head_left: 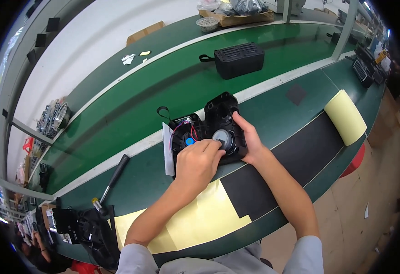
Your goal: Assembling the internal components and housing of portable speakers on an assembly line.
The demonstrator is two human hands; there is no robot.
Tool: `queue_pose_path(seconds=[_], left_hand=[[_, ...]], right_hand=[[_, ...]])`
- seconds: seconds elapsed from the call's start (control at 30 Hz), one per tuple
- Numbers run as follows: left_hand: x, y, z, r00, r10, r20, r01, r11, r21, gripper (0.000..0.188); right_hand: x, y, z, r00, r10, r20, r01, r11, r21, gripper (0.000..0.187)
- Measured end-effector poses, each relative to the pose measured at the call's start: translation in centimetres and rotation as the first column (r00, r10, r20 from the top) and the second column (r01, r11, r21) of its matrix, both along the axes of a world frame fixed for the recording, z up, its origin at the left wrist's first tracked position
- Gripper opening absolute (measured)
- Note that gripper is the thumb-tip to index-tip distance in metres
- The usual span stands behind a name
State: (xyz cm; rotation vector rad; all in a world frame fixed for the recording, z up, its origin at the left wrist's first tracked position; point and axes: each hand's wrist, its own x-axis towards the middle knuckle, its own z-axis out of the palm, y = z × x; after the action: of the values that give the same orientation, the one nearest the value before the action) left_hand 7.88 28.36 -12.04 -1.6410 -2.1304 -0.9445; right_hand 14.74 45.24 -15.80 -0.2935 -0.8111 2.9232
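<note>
In front of me a black plastic speaker housing (216, 109) lies opened into two halves. My right hand (254, 144) grips the right half by its outer edge, thumb on top. Inside that half sits a round grey-backed speaker driver (223, 135). My left hand (195, 162) has its fingers pinched at the driver's face; a small dark bit shows at the fingertips, too hidden to name. Red and purple wires (192, 132), a blue round part (189, 141) and a circuit board (184, 120) show in the left half. A pale flat sheet (168, 148) stands along its left side.
A hammer-like tool (111, 185) lies to the left. Yellow backing paper (200, 219) and a black sheet strip (296, 150) run under my arms to a roll (345, 116). Beyond the rail, a finished-looking black speaker box (239, 60) rests on the green belt (140, 91).
</note>
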Motion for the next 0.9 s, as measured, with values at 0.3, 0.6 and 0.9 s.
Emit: queue_pose_path(seconds=[0.3, 0.6, 0.9], left_hand=[[-1.7, 0.0, 1.7, 0.728, 0.115, 0.676, -0.111, 0.993, -0.049, 0.009], [-2.1, 0.5, 1.0, 0.997, 0.047, -0.06, -0.034, 0.977, 0.211, 0.012], [0.2, 0.2, -0.7, 0.999, -0.025, -0.034, 0.026, 0.999, 0.042, 0.017]], right_hand=[[0.1, 0.4, -0.6, 0.998, 0.062, 0.035, -0.062, 0.998, 0.027, 0.052], [0.1, 0.5, -0.8, 0.994, 0.042, 0.097, -0.045, 0.999, 0.021, 0.052], [0.2, 0.4, -0.8, 0.998, 0.07, 0.008, -0.069, 0.998, -0.005, 0.05]])
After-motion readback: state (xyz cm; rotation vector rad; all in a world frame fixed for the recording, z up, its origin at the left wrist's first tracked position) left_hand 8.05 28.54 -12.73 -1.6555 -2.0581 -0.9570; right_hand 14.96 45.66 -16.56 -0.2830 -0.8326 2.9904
